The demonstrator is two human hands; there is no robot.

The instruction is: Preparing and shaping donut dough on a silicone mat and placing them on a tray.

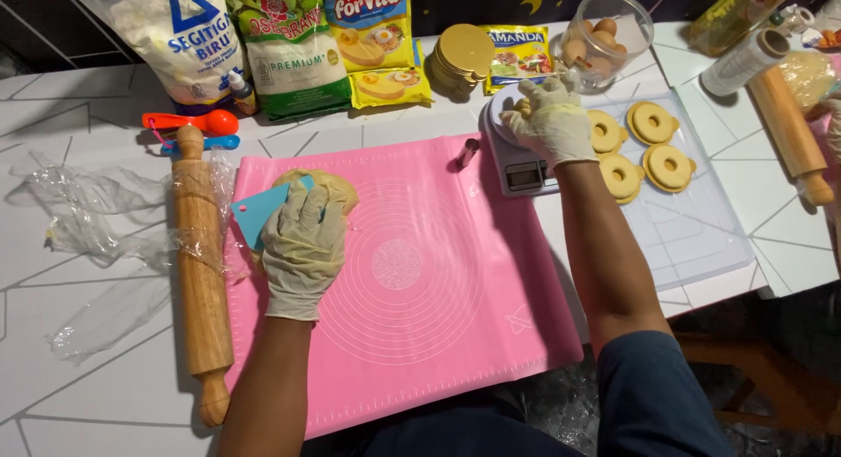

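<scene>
On the pink mat (438, 317) covering the white table (88, 378), the gloved left hand (304, 247) presses a blue scraper (256, 216) against a lump of yellow dough (337, 190), fingers clamped on the scraper. Over the kitchen scale (517, 163), the gloved right hand (550, 120) has its fingers curled around a small dough piece (520, 106). Beside the mat lies a wooden rolling pin (200, 273); ring-shaped dough pieces (653, 146) sit on a clear tray (701, 238) just right of the scale.

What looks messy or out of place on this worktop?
Crumpled plastic wrap sprawls over the white table on the left, and some clings around the wooden rolling pin beside the pink mat. Nothing looks spilled.
</scene>
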